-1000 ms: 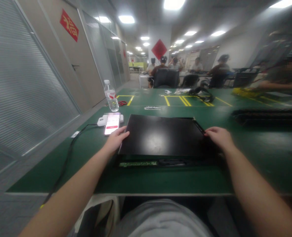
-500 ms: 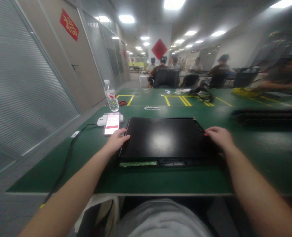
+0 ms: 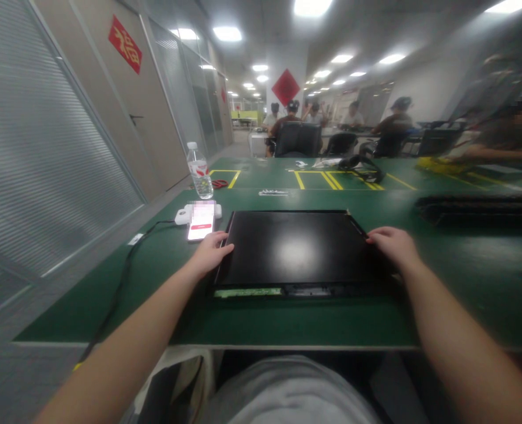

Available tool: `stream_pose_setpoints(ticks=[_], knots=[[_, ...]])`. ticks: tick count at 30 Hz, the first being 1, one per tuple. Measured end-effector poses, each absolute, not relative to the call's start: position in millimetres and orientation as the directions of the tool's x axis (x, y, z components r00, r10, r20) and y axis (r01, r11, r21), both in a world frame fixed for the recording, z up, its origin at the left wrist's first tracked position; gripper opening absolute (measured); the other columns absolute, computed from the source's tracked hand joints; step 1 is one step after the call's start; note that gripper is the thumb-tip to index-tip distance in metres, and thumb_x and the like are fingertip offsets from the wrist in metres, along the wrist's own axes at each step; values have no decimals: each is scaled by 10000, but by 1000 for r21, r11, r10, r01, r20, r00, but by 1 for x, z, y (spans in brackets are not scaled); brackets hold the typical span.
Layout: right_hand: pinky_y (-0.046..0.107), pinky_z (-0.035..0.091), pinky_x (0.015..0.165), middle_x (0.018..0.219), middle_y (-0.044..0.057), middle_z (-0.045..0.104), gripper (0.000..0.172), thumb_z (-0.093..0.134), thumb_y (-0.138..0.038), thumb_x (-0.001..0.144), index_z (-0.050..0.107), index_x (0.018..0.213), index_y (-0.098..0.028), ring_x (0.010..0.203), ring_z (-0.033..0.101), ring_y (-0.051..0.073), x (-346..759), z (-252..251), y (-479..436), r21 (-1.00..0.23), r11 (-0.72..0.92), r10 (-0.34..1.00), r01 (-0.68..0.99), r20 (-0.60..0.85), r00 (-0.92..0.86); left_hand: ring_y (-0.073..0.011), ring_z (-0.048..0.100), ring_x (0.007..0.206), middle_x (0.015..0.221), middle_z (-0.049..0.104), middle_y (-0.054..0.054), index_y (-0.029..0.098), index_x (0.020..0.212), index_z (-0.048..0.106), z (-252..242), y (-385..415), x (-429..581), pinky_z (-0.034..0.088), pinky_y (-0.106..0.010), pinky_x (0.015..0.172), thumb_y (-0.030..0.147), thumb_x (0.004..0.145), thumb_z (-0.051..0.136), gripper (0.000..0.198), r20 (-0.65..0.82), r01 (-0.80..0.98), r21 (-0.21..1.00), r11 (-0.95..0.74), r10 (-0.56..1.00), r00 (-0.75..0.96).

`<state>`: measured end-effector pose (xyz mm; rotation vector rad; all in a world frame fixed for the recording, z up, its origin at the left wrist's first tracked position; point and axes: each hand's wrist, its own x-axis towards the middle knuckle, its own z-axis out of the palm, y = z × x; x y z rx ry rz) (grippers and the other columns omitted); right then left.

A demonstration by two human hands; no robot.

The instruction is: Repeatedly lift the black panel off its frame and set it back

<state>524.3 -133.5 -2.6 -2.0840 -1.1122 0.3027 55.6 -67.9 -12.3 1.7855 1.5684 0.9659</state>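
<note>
A black LCD panel (image 3: 282,247) lies in front of me on the green table (image 3: 287,324), with a ceiling light mirrored in its surface. Along its near edge runs a strip with a green circuit board (image 3: 248,292) at the left and a dark part at the right. My left hand (image 3: 214,252) grips the panel's left edge, thumb on top and fingers at the side. At the right edge my right hand (image 3: 388,241) pinches the rim between thumb and fingers. The undersides of both grips are hidden.
Left of the panel are a lit phone (image 3: 201,221), a white power strip (image 3: 182,216) with a black cable (image 3: 130,259), and a water bottle (image 3: 199,171). Red-handled scissors (image 3: 219,184) lie behind. Long black parts (image 3: 476,209) rest at right. Several people sit farther back.
The panel's near edge has dropped slightly toward the strip with the circuit board, narrowing the dark gap there. Both hands keep their grip in nearly the same place.
</note>
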Motion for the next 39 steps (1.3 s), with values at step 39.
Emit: stream_pose_setpoints(ticks=[39], knots=[[360,481,709,785,71,770,225,623,-325,656,762,786,-205,742,663,240,528,-6,-132,-783,-336,781,524,79,619,-366,535,1300,1395,554,-182,139,1120,730,-27,-61,48,410,-489,1123,430,738,655,486,177,719,658,-226,974,144]])
